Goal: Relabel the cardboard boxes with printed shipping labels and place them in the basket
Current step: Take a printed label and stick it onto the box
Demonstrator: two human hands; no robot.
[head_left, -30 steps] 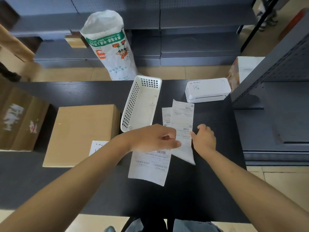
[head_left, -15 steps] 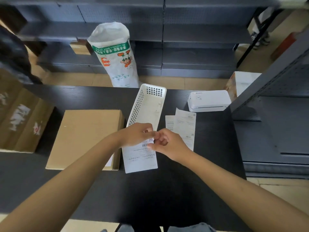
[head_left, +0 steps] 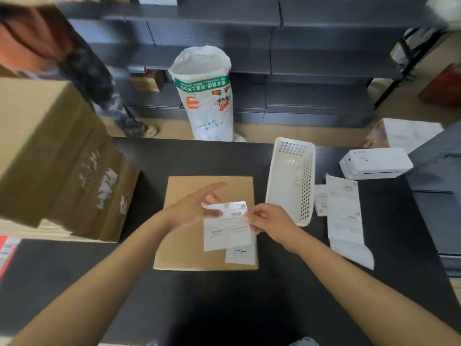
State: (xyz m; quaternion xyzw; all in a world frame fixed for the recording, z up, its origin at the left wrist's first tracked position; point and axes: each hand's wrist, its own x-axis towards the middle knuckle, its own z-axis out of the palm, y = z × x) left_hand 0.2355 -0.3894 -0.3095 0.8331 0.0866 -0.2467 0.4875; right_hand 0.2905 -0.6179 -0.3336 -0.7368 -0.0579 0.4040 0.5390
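A flat cardboard box [head_left: 189, 248] lies on the black table in front of me, with an old white label [head_left: 240, 255] near its front right corner. Above that corner I hold a printed shipping label [head_left: 225, 232]. My left hand [head_left: 192, 208] pinches its upper left edge, forefinger pointing out. My right hand [head_left: 268, 221] pinches its upper right corner. The white plastic basket [head_left: 290, 181] lies just right of the box.
More printed labels [head_left: 345, 216] lie right of the basket, below a white label printer [head_left: 375, 163]. A big cardboard carton [head_left: 52, 161] stands at the left. A white sack [head_left: 207, 96] and grey shelving stand behind the table. A person's legs [head_left: 107, 101] are at back left.
Both hands have carried the label leftwards from the table beside the basket to above the flat box. My view has swung left.
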